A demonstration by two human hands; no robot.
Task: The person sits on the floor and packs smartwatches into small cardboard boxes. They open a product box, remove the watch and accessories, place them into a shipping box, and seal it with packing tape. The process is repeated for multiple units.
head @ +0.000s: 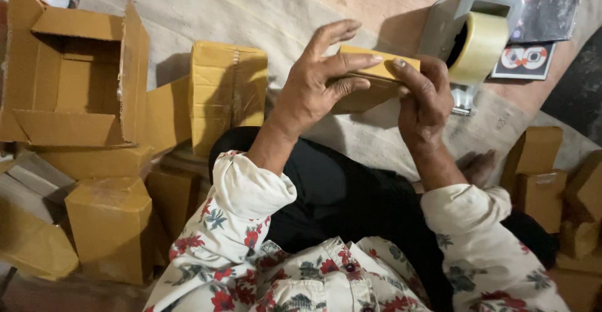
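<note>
Two hands meet on one small yellow box point(370, 81) at the upper middle of the frame. Left hand point(320, 77) grips its near end, fingers spread across the top face and side; right hand point(423, 99) closes around the far end, thumb pressed on the top edge. Just beyond the right hand, at upper right, stands a tape dispenser point(473, 39) with a pale roll. An open cardboard carton point(75, 77) sits at upper left, with sealed yellow boxes point(110, 224) stacked below it and more brown boxes point(542, 177) at right.
</note>
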